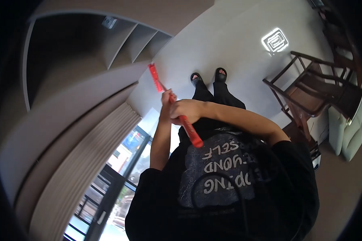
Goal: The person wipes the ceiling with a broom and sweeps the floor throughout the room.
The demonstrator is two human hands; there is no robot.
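Above pale floor point(237, 36) | left hand point(167, 97), right hand point(188, 110): fingers gripping red stick point(191, 133) | far tip point(151, 67) perhaps forked

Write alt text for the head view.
The left hand and right hand both grip a long red tool. Black sandals stand on the pale floor; a dark chair is at right, shelves and a curtain at left.

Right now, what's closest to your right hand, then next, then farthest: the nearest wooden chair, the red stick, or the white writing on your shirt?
Seen from the head view, nearest to the right hand first:
1. Red stick: gripped in it.
2. White writing: on the shirt front.
3. Wooden chair: away on the right side.
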